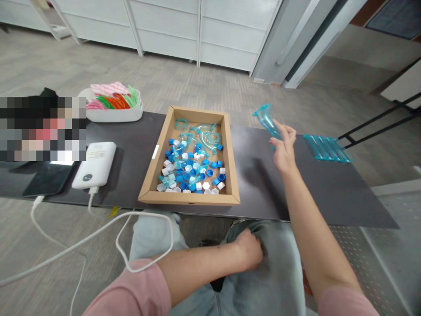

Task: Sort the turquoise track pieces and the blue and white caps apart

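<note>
Right hand point(285, 144) is clasping a curved teal tube point(267, 122), left hand point(249, 250) is resting fisted; aligned tubes point(328, 148) are already lying outside, hexagonal blocks point(215, 181) remaining jumbled in a cardboard tray point(197, 199).

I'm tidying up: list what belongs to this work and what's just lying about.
Likely work: curved teal plastic tube, held; straight teal plastic tubes; hexagonal blue and white plastic pieces; brown cardboard tray.
Apparently lying about: rectangular white power bank; flat black device; oval white container.

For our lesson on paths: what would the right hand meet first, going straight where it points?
Beyond its held blue tube, the right hand would probably meet the white cabinets first, though depth is unclear.
</note>
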The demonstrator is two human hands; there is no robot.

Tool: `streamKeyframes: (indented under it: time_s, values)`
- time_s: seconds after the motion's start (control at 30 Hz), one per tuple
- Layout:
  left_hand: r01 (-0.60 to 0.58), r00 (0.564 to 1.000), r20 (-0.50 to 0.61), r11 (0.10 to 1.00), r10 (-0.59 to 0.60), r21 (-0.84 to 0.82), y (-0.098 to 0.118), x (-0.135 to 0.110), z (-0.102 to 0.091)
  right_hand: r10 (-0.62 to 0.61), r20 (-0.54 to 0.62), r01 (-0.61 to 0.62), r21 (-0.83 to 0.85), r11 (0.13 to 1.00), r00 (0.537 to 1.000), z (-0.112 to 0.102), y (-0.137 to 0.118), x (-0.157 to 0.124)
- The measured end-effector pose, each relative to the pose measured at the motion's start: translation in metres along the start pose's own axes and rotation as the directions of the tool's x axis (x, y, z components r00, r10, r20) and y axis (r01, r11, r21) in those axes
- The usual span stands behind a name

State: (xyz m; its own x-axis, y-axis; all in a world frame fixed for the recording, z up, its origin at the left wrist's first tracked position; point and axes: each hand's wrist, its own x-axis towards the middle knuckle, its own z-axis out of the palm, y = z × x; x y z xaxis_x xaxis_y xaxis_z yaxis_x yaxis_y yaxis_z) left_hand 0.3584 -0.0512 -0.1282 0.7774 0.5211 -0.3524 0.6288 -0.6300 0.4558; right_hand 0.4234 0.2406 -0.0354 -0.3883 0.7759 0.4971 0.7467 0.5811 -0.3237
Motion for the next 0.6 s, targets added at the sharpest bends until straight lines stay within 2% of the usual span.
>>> streamKeyframes:
  time_s: [0.07,0.13,0.23,0.33,0.43,0.5,0.6]
  values:
    - [-0.007,1.000,0.001,1.000,0.007,0.012,0.000,0.004,0.003,-0.121,0.043,0.113,0.159,0.981,0.992,0.016,-0.056,0.019]
    - [0.002,1.000,-0.005,1.000,-0.002,0.016,0.000,0.006,0.004,-0.240,0.107,0.206,0.260,0.943,0.965,0.034,-0.107,0.039]
    - [0.031,0.999,0.010,1.000,-0.031,-0.002,0.000,0.003,0.001,-0.346,0.234,0.256,0.342,0.904,0.908,0.060,-0.157,0.063]
    - [0.040,0.999,0.018,0.999,-0.040,-0.027,-0.001,-0.001,-0.007,-0.361,0.350,0.236,0.351,0.906,0.864,0.081,-0.175,0.080]
    - [0.030,0.999,0.023,0.999,-0.029,-0.040,-0.001,-0.003,-0.014,-0.363,0.389,0.230,0.348,0.909,0.847,0.093,-0.175,0.091]
    - [0.027,1.000,0.016,0.998,-0.027,-0.057,-0.001,-0.003,-0.015,-0.369,0.382,0.240,0.344,0.908,0.847,0.092,-0.172,0.095]
    - [0.036,0.999,-0.015,0.997,-0.038,-0.072,-0.001,-0.001,-0.011,-0.401,0.342,0.268,0.374,0.888,0.850,0.073,-0.169,0.088]
